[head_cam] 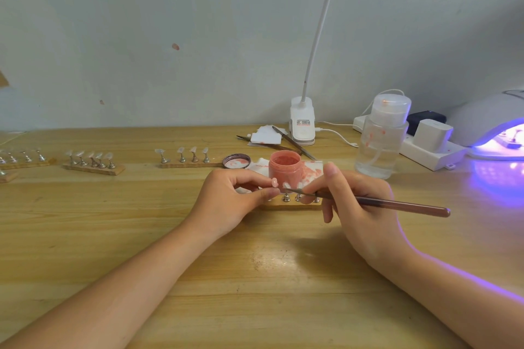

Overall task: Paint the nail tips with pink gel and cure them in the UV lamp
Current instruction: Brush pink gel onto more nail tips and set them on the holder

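My left hand [235,198] pinches a small stand carrying a pink-coated nail tip [274,182] just above a wooden strip [292,205] with several metal stands. My right hand [354,204] grips a brown brush [397,203] like a pen, its tip pointing left toward the nail tips on that strip. An open jar of pink gel [284,168] stands right behind the hands, and its lid [236,161] lies to the left. The UV lamp [490,125] glows violet at the far right, with something inside.
Three more strips of clear nail tips [93,163] line the table to the left. A pump bottle [381,137], a power strip [431,150], a clip lamp [302,122], tweezers and a stained paper towel [310,171] sit behind and right.
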Demonstrator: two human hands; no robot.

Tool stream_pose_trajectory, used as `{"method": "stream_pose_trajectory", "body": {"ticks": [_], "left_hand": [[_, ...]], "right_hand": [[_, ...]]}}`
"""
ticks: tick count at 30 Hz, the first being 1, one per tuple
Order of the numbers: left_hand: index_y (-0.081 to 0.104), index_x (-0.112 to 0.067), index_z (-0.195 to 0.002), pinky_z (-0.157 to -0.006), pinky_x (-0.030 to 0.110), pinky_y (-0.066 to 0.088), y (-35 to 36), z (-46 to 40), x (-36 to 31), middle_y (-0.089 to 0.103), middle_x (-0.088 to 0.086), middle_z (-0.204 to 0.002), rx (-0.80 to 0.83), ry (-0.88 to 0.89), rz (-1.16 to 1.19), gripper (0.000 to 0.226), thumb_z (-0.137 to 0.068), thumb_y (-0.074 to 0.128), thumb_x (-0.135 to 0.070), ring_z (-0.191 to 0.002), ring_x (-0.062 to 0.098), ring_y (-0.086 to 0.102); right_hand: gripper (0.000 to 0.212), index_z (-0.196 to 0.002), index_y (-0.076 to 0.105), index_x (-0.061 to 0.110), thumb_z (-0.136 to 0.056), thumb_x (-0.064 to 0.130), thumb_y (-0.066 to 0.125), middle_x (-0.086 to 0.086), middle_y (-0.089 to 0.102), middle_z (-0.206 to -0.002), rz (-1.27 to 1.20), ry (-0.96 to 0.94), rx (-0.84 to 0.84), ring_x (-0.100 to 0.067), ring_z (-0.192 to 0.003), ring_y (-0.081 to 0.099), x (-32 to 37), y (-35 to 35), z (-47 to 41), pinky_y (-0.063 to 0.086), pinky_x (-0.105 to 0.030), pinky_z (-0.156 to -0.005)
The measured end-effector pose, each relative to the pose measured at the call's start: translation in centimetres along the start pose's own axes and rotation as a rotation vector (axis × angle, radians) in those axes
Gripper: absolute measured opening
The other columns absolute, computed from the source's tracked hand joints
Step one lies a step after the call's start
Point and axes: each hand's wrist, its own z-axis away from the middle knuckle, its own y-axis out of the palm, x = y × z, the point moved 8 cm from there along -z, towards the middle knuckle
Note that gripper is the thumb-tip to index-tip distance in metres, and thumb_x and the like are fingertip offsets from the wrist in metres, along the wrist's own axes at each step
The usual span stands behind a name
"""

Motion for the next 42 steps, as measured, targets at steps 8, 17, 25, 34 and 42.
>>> {"method": "stream_pose_trajectory", "body": {"ticks": [8,17,25,34,42], "left_hand": [[0.068,-0.027,-0.064,-0.056,0.004,0.039,0.0,-0.2,0.3,0.064,-0.018,-0.055,-0.005,0.001,-0.076,0.019,-0.067,0.078,-0.011,-0.056,-0.002,0.053],[0.071,-0.013,-0.068,-0.063,0.004,0.041,0.4,-0.4,0.4,0.064,-0.016,-0.067,0.037,-0.003,-0.078,0.013,-0.066,0.077,-0.002,-0.060,-0.009,0.055],[0.068,-0.023,-0.065,-0.058,0.008,0.038,0.5,-0.5,1.7,0.058,-0.016,-0.055,0.060,-0.107,-0.133,0.014,-0.067,0.079,-0.015,-0.058,0.001,0.049],[0.065,-0.027,-0.076,-0.059,0.006,0.037,1.1,-0.8,1.7,0.058,-0.016,-0.070,0.137,-0.073,-0.230,0.024,-0.060,0.083,-0.023,-0.060,-0.007,0.046],[0.066,-0.026,-0.075,-0.062,0.007,0.038,1.2,-1.1,0.7,0.053,-0.014,-0.067,0.292,-0.070,-0.274,0.018,-0.066,0.080,-0.018,-0.058,-0.005,0.046]], "right_hand": [[0.037,-0.067,0.069,0.012,-0.090,0.027,0.044,0.001,0.065,-0.059,-0.024,-0.015,-0.037,-0.006,-0.041,0.047,-0.1,-0.4,-0.2,0.036,-0.010,-0.047],[0.038,-0.068,0.069,0.010,-0.090,0.028,0.044,0.002,0.065,-0.058,-0.010,0.004,-0.027,-0.007,-0.041,0.047,-0.3,-0.3,-0.2,0.036,-0.010,-0.047],[0.039,-0.068,0.069,0.010,-0.091,0.031,0.046,-0.001,0.066,-0.060,-0.001,0.011,-0.019,-0.009,-0.042,0.048,-0.2,-0.3,-0.2,0.039,-0.014,-0.048],[0.037,-0.068,0.069,0.012,-0.089,0.029,0.044,-0.001,0.066,-0.060,-0.007,0.030,-0.028,-0.008,-0.041,0.047,-0.4,-0.4,-0.2,0.037,-0.013,-0.047],[0.040,-0.068,0.069,0.010,-0.093,0.032,0.046,-0.006,0.067,-0.063,-0.028,0.029,-0.053,-0.012,-0.042,0.046,-0.2,-0.6,-0.2,0.037,-0.012,-0.048]]}}
